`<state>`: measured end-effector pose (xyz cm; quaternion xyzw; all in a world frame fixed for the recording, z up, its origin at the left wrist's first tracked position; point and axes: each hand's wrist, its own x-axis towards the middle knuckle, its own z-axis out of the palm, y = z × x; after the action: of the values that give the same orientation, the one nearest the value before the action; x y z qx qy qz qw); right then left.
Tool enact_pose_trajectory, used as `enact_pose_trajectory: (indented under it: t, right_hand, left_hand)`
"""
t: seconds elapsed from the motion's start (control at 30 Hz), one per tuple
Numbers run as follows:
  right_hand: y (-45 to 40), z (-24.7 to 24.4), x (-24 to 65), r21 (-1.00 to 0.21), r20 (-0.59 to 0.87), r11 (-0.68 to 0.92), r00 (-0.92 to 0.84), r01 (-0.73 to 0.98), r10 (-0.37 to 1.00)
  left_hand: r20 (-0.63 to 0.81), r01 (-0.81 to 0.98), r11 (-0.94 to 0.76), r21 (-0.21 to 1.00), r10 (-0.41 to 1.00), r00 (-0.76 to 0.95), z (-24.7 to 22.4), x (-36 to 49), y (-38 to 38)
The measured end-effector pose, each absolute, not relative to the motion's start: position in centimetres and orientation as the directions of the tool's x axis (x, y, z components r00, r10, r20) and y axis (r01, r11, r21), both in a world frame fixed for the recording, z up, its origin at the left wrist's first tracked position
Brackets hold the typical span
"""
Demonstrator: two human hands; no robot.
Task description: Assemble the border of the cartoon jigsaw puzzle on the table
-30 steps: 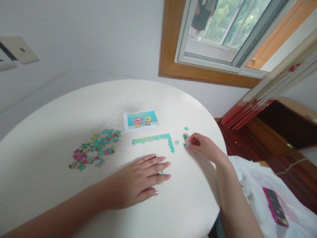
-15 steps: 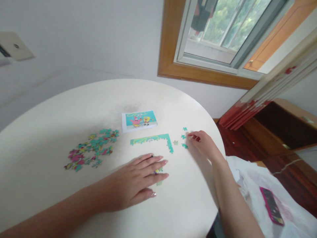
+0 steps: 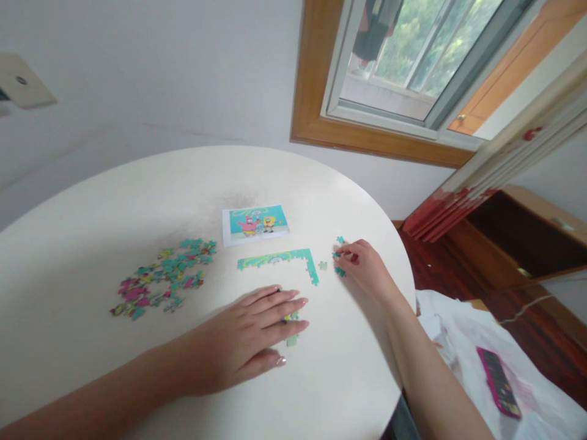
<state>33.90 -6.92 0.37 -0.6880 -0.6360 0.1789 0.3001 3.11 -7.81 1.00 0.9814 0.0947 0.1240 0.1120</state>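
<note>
My left hand [image 3: 257, 333] lies flat on the table with its fingers spread. Beneath its fingers, several jigsaw pieces [image 3: 292, 340] are partly covered. My right hand [image 3: 362, 266] is curled in a pinch, its fingertips on a teal jigsaw piece [image 3: 336, 254] in a short column at the right. One teal piece [image 3: 340, 239] sits above it and another [image 3: 339, 271] below. To their left is a pale green piece [image 3: 323, 266]. A joined corner strip of puzzle [image 3: 300, 255] stretches across the middle, showing yellow-green lettering.
A picture card [image 3: 257, 223] with cartoon figures lies behind the strip. A loose heap of jigsaw pieces [image 3: 174, 269] spreads at the left on the round white table [image 3: 137, 189]. Right of the table, a pink-edged phone [image 3: 499, 382] rests on white plastic [image 3: 536, 391].
My right hand has moved slightly left, from beside the teal pieces onto the middle one. My left hand stays flat in place. The view has shifted a little.
</note>
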Motion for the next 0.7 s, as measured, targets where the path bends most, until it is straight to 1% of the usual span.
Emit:
enact_pose_trajectory:
  t: [0.13, 0.33, 0.53, 0.7]
  right_hand:
    - [-7.0, 0.6, 33.7, -0.657, 0.128, 0.003, 0.108, 0.754, 0.986]
    - [-7.0, 0.4, 34.1, -0.669, 0.134, 0.006, 0.113, 0.743, 0.985]
    - [-7.0, 0.3, 34.9, -0.652, 0.144, -0.001, 0.125, 0.758, 0.982]
    - [-6.8, 0.3, 35.6, -0.628, 0.139, -0.045, 0.17, 0.777, 0.976]
  left_hand:
    - [0.216, 0.158, -0.956, 0.249, 0.213, 0.953, 1.0, 3.1, -7.8]
    - [0.19, 0.161, -0.962, 0.22, 0.205, 0.96, 1.0, 3.0, -7.8]
    - [0.214, 0.163, -0.954, 0.252, 0.219, 0.952, 1.2, 3.1, -7.8]
    - [0.216, 0.16, -0.954, 0.255, 0.218, 0.952, 1.1, 3.1, -7.8]
